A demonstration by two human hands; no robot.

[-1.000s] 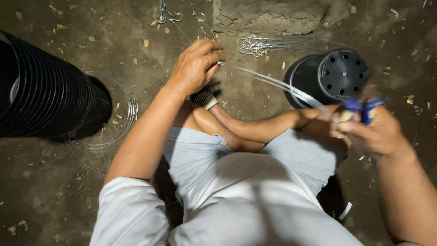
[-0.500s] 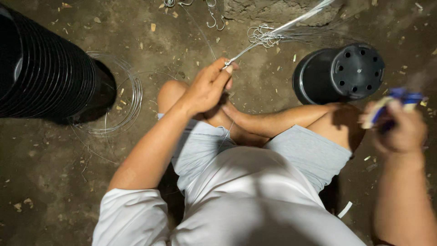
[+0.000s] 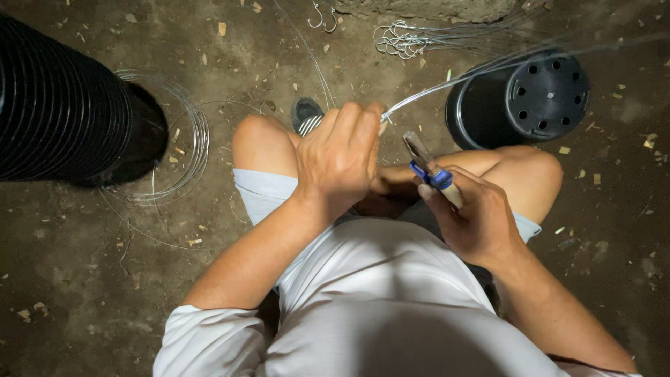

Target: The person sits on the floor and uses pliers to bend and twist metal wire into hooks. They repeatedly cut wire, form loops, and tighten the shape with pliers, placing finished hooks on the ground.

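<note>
I sit cross-legged on a dirt floor. My left hand point(image 3: 340, 155) is closed around a thin steel wire point(image 3: 447, 82) that runs up and to the right past a black pot. My right hand point(image 3: 474, 216) grips pliers point(image 3: 427, 165) with blue and tan handles, their jaws pointing up toward the left hand, close beside it. The two hands are a few centimetres apart above my knees.
A black plastic pot point(image 3: 520, 101) lies on its side at the upper right. A long stack of black pots point(image 3: 63, 112) lies at the left, with a wire coil point(image 3: 183, 143) beside it. Bent wire hooks point(image 3: 412, 36) lie in a bundle at the top.
My left hand pulled back from the floor toward my knees, drawing the wire along. My right hand swung in from the far right with the pliers, now next to the left hand.
</note>
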